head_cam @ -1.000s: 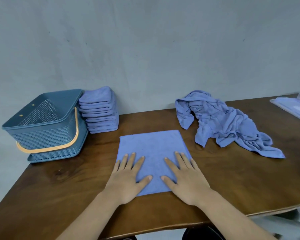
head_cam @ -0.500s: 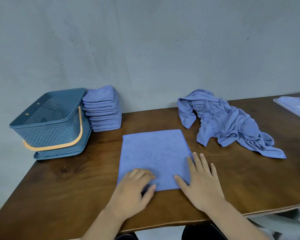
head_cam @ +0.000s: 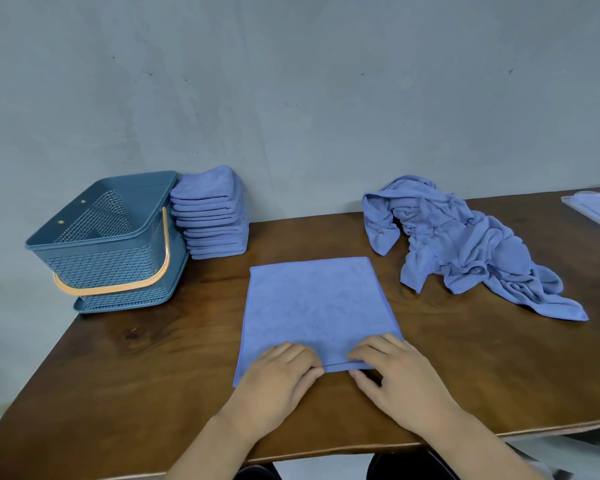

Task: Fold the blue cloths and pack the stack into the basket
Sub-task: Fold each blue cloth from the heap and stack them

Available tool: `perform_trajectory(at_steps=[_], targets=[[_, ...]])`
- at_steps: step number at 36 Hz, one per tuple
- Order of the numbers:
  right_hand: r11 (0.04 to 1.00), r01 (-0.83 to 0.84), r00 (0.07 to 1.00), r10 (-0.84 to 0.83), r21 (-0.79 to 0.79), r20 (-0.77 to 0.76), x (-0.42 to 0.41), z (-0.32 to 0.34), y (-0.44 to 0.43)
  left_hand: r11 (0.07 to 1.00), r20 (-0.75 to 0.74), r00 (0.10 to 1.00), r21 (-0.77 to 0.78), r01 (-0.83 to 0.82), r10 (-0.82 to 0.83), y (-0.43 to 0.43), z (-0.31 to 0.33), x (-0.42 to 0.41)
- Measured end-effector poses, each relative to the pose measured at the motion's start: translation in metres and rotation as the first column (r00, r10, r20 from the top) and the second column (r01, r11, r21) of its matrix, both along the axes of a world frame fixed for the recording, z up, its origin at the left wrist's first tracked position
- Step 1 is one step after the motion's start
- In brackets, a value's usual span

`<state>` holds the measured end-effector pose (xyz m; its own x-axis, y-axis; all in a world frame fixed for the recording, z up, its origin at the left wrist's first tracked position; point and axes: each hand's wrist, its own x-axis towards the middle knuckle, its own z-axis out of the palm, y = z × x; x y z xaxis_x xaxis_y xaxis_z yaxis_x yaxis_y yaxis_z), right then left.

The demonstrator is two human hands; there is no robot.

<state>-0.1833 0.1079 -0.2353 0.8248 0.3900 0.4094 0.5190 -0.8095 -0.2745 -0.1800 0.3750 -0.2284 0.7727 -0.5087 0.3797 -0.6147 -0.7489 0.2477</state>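
Note:
A flat blue cloth lies spread on the wooden table in front of me. My left hand pinches its near edge toward the left corner. My right hand pinches the same near edge toward the right corner, fingers curled over the hem. A stack of folded blue cloths stands at the back left, against the wall. Beside it sits a blue plastic basket with an orange handle. A crumpled heap of blue cloths lies at the back right.
The brown wooden table runs wide, its front edge just below my wrists. A pale flat packet lies at the far right edge. A grey wall stands close behind everything.
Both hands have slid back from lying flat on the cloth to its near edge, and their fingers have curled round the hem.

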Motion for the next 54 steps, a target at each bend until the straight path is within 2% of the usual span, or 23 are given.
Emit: perform_trajectory(at_steps=[5,11,17,20,23,25,28,31,39,46,50,54], targets=[[1.0,0.01,0.999,-0.01,-0.013,0.043,-0.001,0.0,0.0,0.999,0.015,1.0,0.043,0.006,-0.007,-0.004,0.002,-0.001],[1.0,-0.006,1.0,0.007,-0.007,0.029,-0.002,0.001,-0.001,0.996,0.125,0.99,0.052,-0.077,0.07,-0.032,-0.003,0.006],[0.998,0.07,0.996,-0.069,0.003,-0.061,0.005,-0.001,-0.032,0.98,0.003,0.98,0.01,-0.197,0.197,0.004,-0.007,0.002],[0.984,0.142,0.979,-0.123,0.111,-0.164,0.002,-0.001,-0.052,0.967,-0.045,0.968,-0.046,-0.249,0.247,0.037,-0.003,-0.005],[0.926,0.197,0.948,-0.097,0.322,-0.304,-0.003,0.009,-0.056,0.928,-0.14,0.937,-0.15,-0.34,0.321,0.062,0.0,-0.012],[0.895,0.216,0.93,-0.067,0.39,-0.361,-0.005,0.017,-0.055,0.91,-0.23,0.926,-0.223,-0.35,0.3,0.07,0.004,-0.017],[0.884,0.24,0.922,-0.078,0.402,-0.379,-0.007,0.02,-0.055,0.874,-0.356,0.903,-0.327,-0.361,0.24,0.074,0.015,-0.027],[0.862,0.262,0.917,-0.082,0.435,-0.39,-0.01,0.021,-0.054,0.841,-0.423,0.878,-0.372,-0.393,0.224,0.076,0.021,-0.034],[0.823,0.296,0.898,-0.065,0.485,-0.436,-0.011,0.029,-0.053,0.806,-0.461,0.873,-0.449,-0.386,0.161,0.074,0.032,-0.032],[0.671,0.292,0.893,0.063,0.681,-0.445,0.013,0.044,-0.05,0.73,-0.489,0.872,-0.601,-0.327,-0.011,0.065,0.051,0.001],[0.62,0.29,0.883,0.121,0.73,-0.453,0.047,0.059,-0.046,0.642,-0.481,0.874,-0.69,-0.333,-0.063,0.062,0.064,0.044],[0.543,0.338,0.869,0.134,0.769,-0.476,0.094,0.064,-0.041,0.545,-0.585,0.808,-0.699,-0.463,-0.064,0.051,0.071,0.091]])
